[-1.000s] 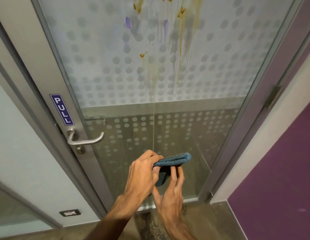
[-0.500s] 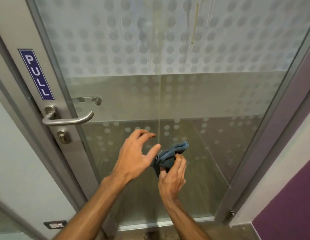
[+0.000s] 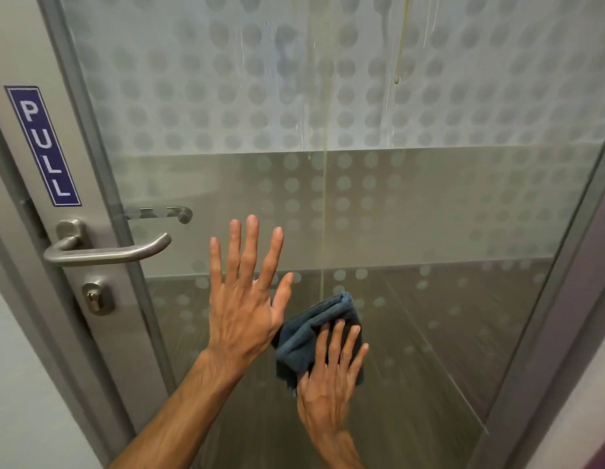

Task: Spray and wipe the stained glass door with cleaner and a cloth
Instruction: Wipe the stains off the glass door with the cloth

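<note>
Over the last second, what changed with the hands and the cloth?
The left hand let go of the cloth and spread flat beside it. The right hand now presses the cloth against the glass door. The yellow drip remains; the handle is untouched.

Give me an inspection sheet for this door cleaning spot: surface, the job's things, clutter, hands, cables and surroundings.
Surface: glass door, frosted with dots; a thin yellowish drip line runs down the middle, a shorter brown drip higher up, pale run marks near the top.
Job's things: blue cloth, folded, pressed to the lower glass at the foot of the drip line. No cleaner bottle in view.
Clutter: nothing seen.
Hands: left hand open, fingers spread, holding nothing; right hand flat on the cloth.
Cables: nothing seen.
Surroundings: metal door frame with PULL sign, lever handle, keyhole; purple wall at right.
</note>
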Available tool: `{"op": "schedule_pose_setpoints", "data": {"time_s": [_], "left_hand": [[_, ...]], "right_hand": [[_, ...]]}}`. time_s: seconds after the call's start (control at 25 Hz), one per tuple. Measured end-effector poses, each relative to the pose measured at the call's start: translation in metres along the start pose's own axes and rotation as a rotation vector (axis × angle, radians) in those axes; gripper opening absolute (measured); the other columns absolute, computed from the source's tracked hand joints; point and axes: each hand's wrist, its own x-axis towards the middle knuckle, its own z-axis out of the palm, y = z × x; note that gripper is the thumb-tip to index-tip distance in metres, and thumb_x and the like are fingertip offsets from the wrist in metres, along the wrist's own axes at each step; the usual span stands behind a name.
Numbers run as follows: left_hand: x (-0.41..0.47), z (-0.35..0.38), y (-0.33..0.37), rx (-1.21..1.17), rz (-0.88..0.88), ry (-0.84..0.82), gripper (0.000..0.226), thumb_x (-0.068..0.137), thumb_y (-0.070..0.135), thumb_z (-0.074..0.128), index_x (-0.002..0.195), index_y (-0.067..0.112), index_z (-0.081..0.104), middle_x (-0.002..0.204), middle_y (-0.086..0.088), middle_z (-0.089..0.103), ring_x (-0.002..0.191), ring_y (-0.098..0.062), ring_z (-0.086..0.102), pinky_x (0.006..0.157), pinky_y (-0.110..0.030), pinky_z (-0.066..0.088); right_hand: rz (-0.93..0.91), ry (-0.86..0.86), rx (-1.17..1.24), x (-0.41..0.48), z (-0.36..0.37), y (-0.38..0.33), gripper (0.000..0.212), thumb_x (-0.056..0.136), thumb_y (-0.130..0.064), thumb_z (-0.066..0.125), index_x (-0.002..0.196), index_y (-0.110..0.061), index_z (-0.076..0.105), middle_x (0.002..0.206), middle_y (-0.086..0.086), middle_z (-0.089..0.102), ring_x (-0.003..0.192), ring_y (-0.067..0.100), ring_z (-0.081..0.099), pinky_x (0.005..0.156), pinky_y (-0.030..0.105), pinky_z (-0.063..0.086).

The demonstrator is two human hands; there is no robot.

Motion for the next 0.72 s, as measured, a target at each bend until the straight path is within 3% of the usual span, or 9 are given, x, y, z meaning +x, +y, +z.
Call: {"op": "schedule_pose_setpoints", "data": {"time_s": [0.08,0.2,0.4,0.52,0.72], "left_hand": [[0.006,0.006,-0.009,0.047,-0.015,0.022,0.075,0.104,0.047,0.042,0.163,0.022,0.003,0.170,-0.013,-0.007,0.158,-0.035,0.001,0.125,-0.063,0.007],[0.012,0.012,-0.020,0.066,-0.055,0.038,0.073,0.105,0.047,0.039,0.162,0.023,-0.001,0.170,-0.010,-0.014,0.158,-0.034,-0.001,0.125,-0.064,0.005],[0.033,0.008,-0.030,0.040,-0.059,0.076,0.068,0.107,0.048,0.032,0.163,0.022,0.005,0.170,-0.013,-0.007,0.158,-0.036,0.002,0.124,-0.065,0.006],[0.053,-0.002,-0.034,0.009,-0.080,0.104,0.067,0.107,0.050,0.030,0.163,0.022,0.008,0.170,-0.016,-0.004,0.158,-0.038,0.003,0.125,-0.064,0.004],[0.088,-0.019,-0.040,0.050,-0.073,0.102,0.070,0.105,0.056,0.024,0.163,0.022,0.007,0.170,-0.015,-0.010,0.158,-0.037,-0.001,0.126,-0.062,0.002]], "right_hand": [[-0.061,0.066,0.026,0.013,-0.001,-0.003,0.110,0.084,-0.036,0.069,0.162,-0.007,-0.003,0.171,0.016,-0.007,0.156,0.043,-0.008,0.124,0.064,-0.001],[-0.121,0.122,0.018,0.035,-0.008,-0.010,0.099,0.090,-0.042,0.055,0.161,-0.003,-0.001,0.170,0.019,-0.011,0.156,0.046,-0.008,0.122,0.069,0.003],[-0.144,0.201,0.013,0.091,-0.036,-0.028,0.092,0.095,-0.041,0.054,0.161,-0.001,0.004,0.170,0.020,-0.010,0.155,0.049,-0.004,0.121,0.072,0.007],[-0.173,0.266,0.022,0.129,-0.062,-0.039,0.095,0.094,-0.041,0.065,0.160,0.002,0.011,0.170,0.023,-0.003,0.154,0.052,0.001,0.121,0.072,0.007],[-0.239,0.391,0.042,0.201,-0.112,-0.061,0.093,0.098,-0.041,0.063,0.158,0.007,0.010,0.166,0.027,0.004,0.154,0.050,0.001,0.126,0.064,0.004]]}}
